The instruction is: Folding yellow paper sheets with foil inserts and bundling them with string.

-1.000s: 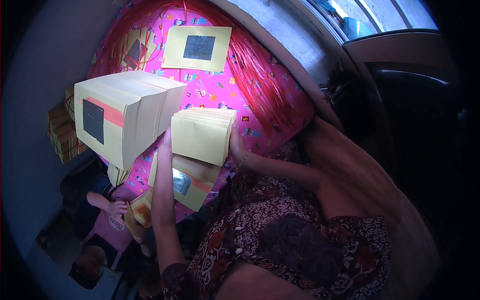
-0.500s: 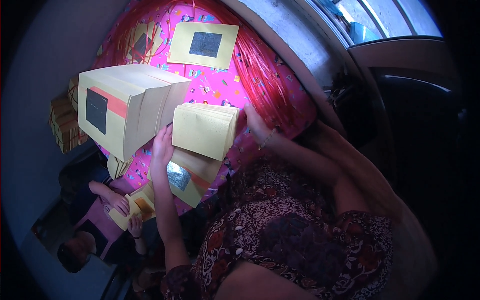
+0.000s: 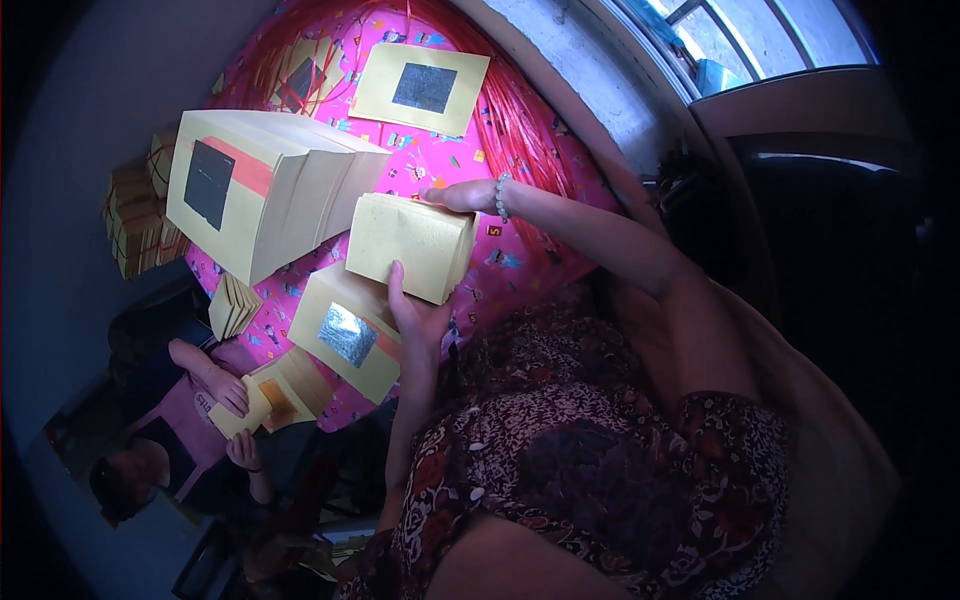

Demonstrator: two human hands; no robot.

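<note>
A stack of pale yellow paper sheets (image 3: 408, 240) stands in front of me on a pink patterned table cover. My left hand (image 3: 418, 312) grips its near lower edge, thumb on the front face and the other fingers hidden behind the paper. Along the stack's top edge lies my right hand (image 3: 458, 196), fingers stretched out and flat, a beaded bracelet at the wrist. Just left is a much larger block of stacked paper (image 3: 325, 195), its end sheet bearing a dark square and a red band. A yellow sheet with a shiny silver square (image 3: 348, 335) rests below my stack.
Long red strands (image 3: 525, 130) run along the table's far right edge. A yellow sheet with a dark square (image 3: 425, 88) lies at the back. Tied bundles (image 3: 140, 225) stand at far left. At lower left a person (image 3: 190, 430) handles yellow paper.
My right hand has come from the right onto the stack's top edge. My left hand has shifted from the stack's left side to its near lower edge.
</note>
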